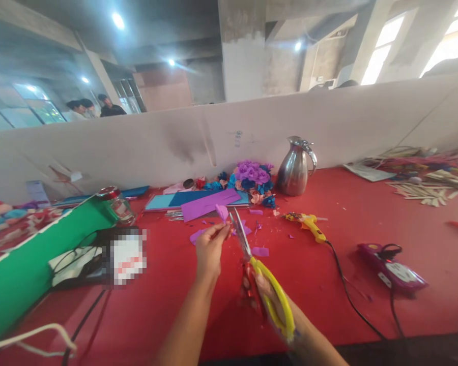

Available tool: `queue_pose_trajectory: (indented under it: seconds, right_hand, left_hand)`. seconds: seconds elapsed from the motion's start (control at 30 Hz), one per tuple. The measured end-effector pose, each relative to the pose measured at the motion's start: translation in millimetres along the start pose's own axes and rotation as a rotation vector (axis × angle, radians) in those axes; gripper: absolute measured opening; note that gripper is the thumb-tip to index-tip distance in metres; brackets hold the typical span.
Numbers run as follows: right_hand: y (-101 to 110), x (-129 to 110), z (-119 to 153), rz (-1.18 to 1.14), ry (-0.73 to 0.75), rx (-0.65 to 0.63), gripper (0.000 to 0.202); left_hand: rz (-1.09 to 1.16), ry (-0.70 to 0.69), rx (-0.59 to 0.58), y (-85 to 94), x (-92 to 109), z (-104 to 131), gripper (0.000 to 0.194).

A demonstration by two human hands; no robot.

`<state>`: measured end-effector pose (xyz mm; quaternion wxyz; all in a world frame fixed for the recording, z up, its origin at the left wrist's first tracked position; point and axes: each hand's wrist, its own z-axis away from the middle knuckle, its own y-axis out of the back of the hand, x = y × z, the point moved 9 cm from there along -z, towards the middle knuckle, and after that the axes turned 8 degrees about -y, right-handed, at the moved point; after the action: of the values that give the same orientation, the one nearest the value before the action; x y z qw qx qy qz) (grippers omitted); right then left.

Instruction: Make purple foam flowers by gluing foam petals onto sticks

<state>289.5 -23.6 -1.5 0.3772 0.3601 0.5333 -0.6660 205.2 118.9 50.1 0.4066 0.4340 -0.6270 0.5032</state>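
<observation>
My left hand (209, 251) is closed in a pinch on a small curled purple paper piece (222, 211), which stands up above the fingertips. My right hand (266, 288) grips a pair of scissors (277, 292) with yellow handles. The scissor blades are slightly parted and point up and away, just right of the purple piece, with a gap that is hard to judge. Behind them a purple paper sheet (202, 206) lies over blue sheets (160, 202). Purple offcuts (260, 251) are scattered around both hands. A pile of purple, blue and pink paper flowers (253, 175) sits at the back.
A yellow glue gun (312, 226) with a black cord lies to the right, near a purple power strip (393, 269). A steel jug (293, 170) stands by the white partition (137, 142). On the left are a glass jar (118, 207) and a green box wall (53, 259).
</observation>
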Motion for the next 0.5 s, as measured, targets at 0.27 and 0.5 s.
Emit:
queue_pose_trajectory:
  seconds: [0.27,0.5]
  right_hand:
    - [-25,19,19,-0.191,-0.116,-0.104,0.045]
    - [-28,32,13,-0.196,-0.203,-0.081,0.049]
  left_hand:
    - [-0.161,-0.074,0.016,9.0,1,26,0.023]
    - [-0.207,-0.069,0.038,9.3,-4,38,0.026]
